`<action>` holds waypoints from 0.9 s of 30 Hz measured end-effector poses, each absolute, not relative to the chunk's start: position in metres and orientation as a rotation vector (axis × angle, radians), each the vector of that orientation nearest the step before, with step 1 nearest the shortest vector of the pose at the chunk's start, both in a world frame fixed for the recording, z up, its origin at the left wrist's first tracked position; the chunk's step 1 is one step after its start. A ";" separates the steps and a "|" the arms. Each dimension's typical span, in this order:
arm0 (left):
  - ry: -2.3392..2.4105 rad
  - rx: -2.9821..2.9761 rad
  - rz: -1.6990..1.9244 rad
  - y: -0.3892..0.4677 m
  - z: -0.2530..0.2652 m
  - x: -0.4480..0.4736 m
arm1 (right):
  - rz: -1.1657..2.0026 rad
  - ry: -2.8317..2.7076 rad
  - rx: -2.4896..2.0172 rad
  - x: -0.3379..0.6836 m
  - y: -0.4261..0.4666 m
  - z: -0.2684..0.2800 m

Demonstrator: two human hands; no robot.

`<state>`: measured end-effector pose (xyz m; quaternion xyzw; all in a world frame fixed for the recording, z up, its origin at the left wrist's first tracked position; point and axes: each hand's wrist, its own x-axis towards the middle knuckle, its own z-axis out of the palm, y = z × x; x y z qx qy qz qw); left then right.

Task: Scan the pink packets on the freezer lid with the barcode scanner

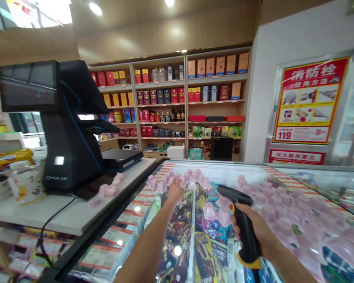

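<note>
My right hand (253, 224) is wrapped around the handle of a black barcode scanner (246, 230) with yellow trim, its head pointing left over the glass top of a chest freezer (221, 167). My left hand (175, 192) reaches to the far side of the glass, fingers bent together on a small pink plastic cup in a cluster of pink cups (163, 184). The fingertips are partly hidden among them. A few more pink cups (210, 211) lie between my hands. Many others (295, 212) cover the glass to the right. Colourful ice-cream packets (177, 236) show beneath the glass.
On the left, a black point-of-sale terminal (72, 149) stands on a white counter (106, 208), with several pink pieces (109, 189) and a cable (51, 220). Shelves of boxes and bottles (162, 96) line the back wall. A red fire-hydrant poster (309, 102) hangs at right.
</note>
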<state>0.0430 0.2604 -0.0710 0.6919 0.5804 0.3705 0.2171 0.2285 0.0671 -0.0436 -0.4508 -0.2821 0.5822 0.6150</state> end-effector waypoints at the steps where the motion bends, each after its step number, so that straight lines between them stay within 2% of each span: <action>1: 1.602 1.901 1.019 0.262 -0.073 0.042 | 1.341 -0.658 -1.043 0.228 0.067 -0.044; 9: 1.467 1.447 1.143 0.249 -0.072 0.031 | 1.400 -0.687 -1.057 0.208 0.060 -0.041; 16: 1.041 1.001 1.223 0.222 -0.055 0.010 | 1.505 -0.808 -1.027 0.173 0.044 -0.036; 21: 0.826 0.859 1.240 0.209 -0.049 0.003 | 1.552 -0.849 -1.024 0.159 0.035 -0.026; 27: 0.814 0.873 1.234 0.205 -0.048 0.002 | 1.550 -0.836 -1.032 0.159 0.029 -0.023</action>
